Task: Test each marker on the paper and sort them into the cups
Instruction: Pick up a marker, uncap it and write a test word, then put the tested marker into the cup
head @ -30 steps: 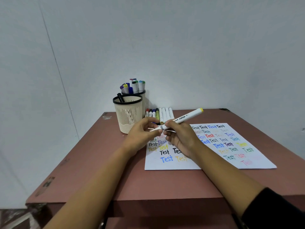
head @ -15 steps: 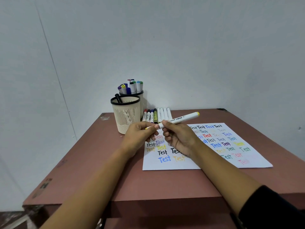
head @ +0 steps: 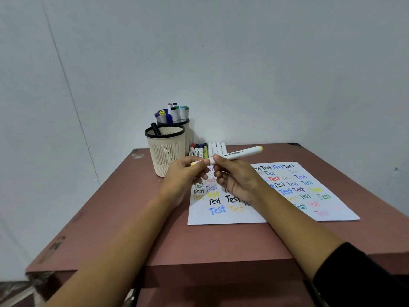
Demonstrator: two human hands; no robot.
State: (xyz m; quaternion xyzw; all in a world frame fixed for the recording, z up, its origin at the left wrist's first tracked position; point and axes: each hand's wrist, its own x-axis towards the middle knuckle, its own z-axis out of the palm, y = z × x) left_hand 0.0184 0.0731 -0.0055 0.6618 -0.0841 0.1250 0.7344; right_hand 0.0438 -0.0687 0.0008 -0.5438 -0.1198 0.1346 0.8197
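Both forearms are extended forward over the bench, and the hands are brought together above the far left part of the paper. The left hand is curled, knuckles up, and the near end of the marker is pinched between its thumb and fingertips. The right hand is turned palm-left; the barrel is pinched just beside the left hand's grip by thumb and forefinger, and the remaining fingers are curled loosely beneath. A black sleeve is seen on the right forearm.

The marker is held clear of the bench, tilted up to the right. Its barrel is white, round and smooth, with black print along it and a yellow tip at each end. Whether the near cap is seated or pulled cannot be told.

The paper is a flat white sheet on which "Test" is written many times in black, blue, red, yellow, green and pink. The bench top is matte reddish-brown, scuffed at its corners.

Two cream plastic cups with slotted walls and black rims are set at the far left. One black marker is leaned in the front cup; the rear cup is filled with upright markers. A row of markers is laid just beside the cups.
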